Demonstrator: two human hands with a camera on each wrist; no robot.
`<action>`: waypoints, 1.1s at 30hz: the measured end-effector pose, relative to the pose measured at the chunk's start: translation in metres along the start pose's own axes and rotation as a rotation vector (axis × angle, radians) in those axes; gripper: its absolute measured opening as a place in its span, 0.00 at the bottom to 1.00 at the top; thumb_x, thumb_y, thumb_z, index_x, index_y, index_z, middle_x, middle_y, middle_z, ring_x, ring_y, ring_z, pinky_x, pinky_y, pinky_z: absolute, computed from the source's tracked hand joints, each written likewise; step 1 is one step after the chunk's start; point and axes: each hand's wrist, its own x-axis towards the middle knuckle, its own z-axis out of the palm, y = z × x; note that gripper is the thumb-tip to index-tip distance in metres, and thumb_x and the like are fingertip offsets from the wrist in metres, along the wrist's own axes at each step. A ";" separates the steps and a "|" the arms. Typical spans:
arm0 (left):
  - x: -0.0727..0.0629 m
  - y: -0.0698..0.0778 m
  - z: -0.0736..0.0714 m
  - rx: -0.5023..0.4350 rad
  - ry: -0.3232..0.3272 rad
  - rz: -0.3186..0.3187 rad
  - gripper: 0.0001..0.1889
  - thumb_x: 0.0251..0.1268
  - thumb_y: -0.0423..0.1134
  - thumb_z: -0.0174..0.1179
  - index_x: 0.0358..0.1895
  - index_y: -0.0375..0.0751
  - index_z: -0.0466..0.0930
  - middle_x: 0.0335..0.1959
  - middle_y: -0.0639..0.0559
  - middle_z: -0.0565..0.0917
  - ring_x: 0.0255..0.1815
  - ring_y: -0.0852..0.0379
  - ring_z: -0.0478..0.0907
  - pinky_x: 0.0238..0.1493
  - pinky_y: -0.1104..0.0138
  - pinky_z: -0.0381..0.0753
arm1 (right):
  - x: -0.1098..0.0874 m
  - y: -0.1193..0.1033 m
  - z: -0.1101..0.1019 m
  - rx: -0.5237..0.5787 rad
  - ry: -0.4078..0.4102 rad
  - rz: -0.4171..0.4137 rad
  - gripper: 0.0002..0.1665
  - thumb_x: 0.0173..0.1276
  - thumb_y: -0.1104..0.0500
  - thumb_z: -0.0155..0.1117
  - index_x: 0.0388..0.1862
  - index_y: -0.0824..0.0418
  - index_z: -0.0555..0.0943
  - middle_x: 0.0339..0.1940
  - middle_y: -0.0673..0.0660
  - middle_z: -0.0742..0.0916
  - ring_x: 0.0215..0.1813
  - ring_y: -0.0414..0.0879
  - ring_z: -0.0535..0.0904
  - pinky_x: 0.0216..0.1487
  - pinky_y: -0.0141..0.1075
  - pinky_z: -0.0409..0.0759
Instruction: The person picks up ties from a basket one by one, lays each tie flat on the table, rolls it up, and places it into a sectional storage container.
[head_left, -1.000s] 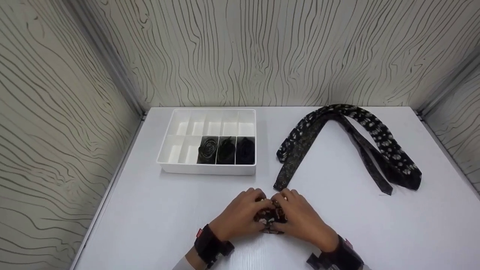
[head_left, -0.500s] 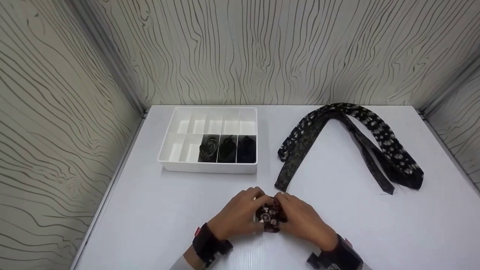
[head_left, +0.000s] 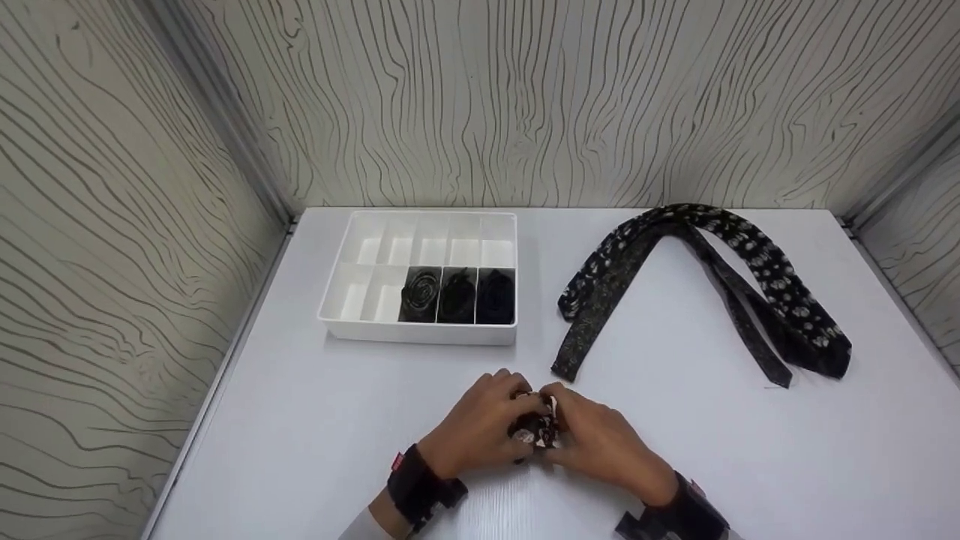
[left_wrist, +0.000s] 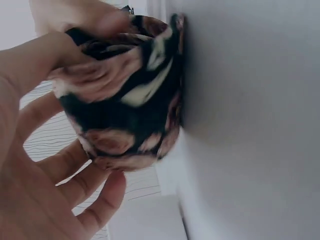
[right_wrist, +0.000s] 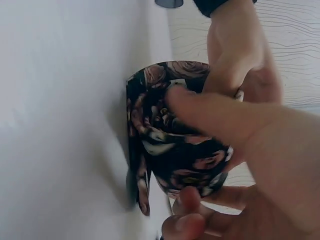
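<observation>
A rolled floral necktie [head_left: 535, 431], dark with pink and cream roses, is held between both hands just above the table's front part. My left hand [head_left: 480, 424] grips the roll from the left, its fingers bent round the far side. From the right, my right hand [head_left: 604, 441] holds the same roll. In the left wrist view the roll [left_wrist: 125, 112] stands on edge close to the white surface. The right wrist view shows its coiled inside [right_wrist: 165, 115], a thumb pressing at the opening, and a loose flap hanging near the table side.
A white divided box [head_left: 420, 334] stands at back left; three dark rolled neckties [head_left: 457, 296] fill compartments of its front row. At right, several unrolled dark patterned neckties [head_left: 772, 270] lie in a bent arch. Patterned panels [head_left: 480, 105] wall the table [head_left: 360, 390].
Both hands stay in place and turn the roll; its visible face and folds differ between frames. The right fingers have shifted along it. The view has tilted slightly.
</observation>
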 end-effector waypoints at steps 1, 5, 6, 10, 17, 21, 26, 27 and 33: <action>0.000 0.000 0.000 0.009 -0.003 0.000 0.28 0.49 0.51 0.80 0.57 0.56 0.86 0.48 0.58 0.83 0.47 0.60 0.76 0.49 0.70 0.75 | 0.000 0.000 0.001 -0.007 0.003 0.001 0.40 0.54 0.51 0.86 0.62 0.52 0.74 0.51 0.52 0.89 0.48 0.49 0.88 0.43 0.45 0.87; -0.001 0.001 0.003 -0.002 -0.006 0.011 0.29 0.49 0.47 0.79 0.59 0.57 0.84 0.52 0.57 0.82 0.49 0.60 0.76 0.52 0.70 0.77 | -0.003 0.002 0.003 -0.053 0.010 0.004 0.39 0.55 0.52 0.85 0.61 0.55 0.74 0.53 0.57 0.90 0.50 0.55 0.90 0.46 0.50 0.89; -0.001 0.002 0.004 0.004 0.000 0.020 0.28 0.50 0.49 0.79 0.58 0.57 0.84 0.52 0.57 0.82 0.50 0.60 0.76 0.52 0.70 0.77 | -0.003 0.003 0.003 -0.056 0.011 0.002 0.39 0.55 0.50 0.85 0.61 0.55 0.74 0.54 0.58 0.90 0.50 0.55 0.90 0.46 0.50 0.89; 0.000 0.001 0.004 -0.010 0.025 0.035 0.24 0.53 0.54 0.79 0.54 0.57 0.86 0.51 0.58 0.83 0.51 0.60 0.76 0.55 0.69 0.78 | -0.003 0.002 0.002 -0.015 0.000 0.003 0.41 0.55 0.47 0.84 0.64 0.52 0.73 0.53 0.55 0.90 0.49 0.53 0.89 0.44 0.48 0.88; -0.007 0.001 0.001 -0.288 -0.108 -0.260 0.34 0.73 0.67 0.61 0.73 0.52 0.76 0.60 0.54 0.77 0.59 0.60 0.74 0.60 0.65 0.82 | -0.007 0.010 0.004 -0.003 -0.025 0.030 0.37 0.61 0.53 0.82 0.62 0.59 0.71 0.42 0.61 0.91 0.40 0.56 0.89 0.40 0.49 0.87; -0.010 -0.001 0.004 -0.351 -0.141 -0.430 0.30 0.78 0.67 0.53 0.67 0.48 0.77 0.45 0.56 0.82 0.45 0.62 0.77 0.48 0.65 0.83 | -0.005 0.013 0.008 0.059 0.000 0.043 0.35 0.59 0.55 0.83 0.60 0.57 0.72 0.40 0.60 0.91 0.38 0.55 0.89 0.40 0.46 0.87; -0.006 0.003 0.009 -0.495 -0.112 -0.530 0.29 0.79 0.61 0.57 0.67 0.42 0.77 0.49 0.51 0.86 0.46 0.61 0.82 0.50 0.64 0.84 | -0.003 0.011 0.009 0.120 0.044 0.076 0.37 0.56 0.56 0.85 0.58 0.57 0.72 0.38 0.60 0.90 0.37 0.53 0.88 0.39 0.43 0.87; -0.005 0.003 0.009 -0.504 -0.083 -0.541 0.30 0.79 0.61 0.58 0.67 0.40 0.76 0.53 0.50 0.84 0.48 0.61 0.81 0.51 0.64 0.84 | -0.003 0.010 0.008 0.132 0.050 0.090 0.38 0.55 0.56 0.86 0.59 0.57 0.72 0.38 0.60 0.90 0.37 0.53 0.88 0.39 0.43 0.87; -0.003 0.001 0.005 -0.506 0.036 -0.577 0.24 0.73 0.60 0.65 0.49 0.40 0.75 0.36 0.54 0.78 0.31 0.67 0.71 0.33 0.71 0.75 | -0.002 0.008 0.005 0.160 0.090 0.119 0.39 0.50 0.67 0.83 0.59 0.57 0.72 0.37 0.61 0.90 0.39 0.52 0.88 0.41 0.43 0.87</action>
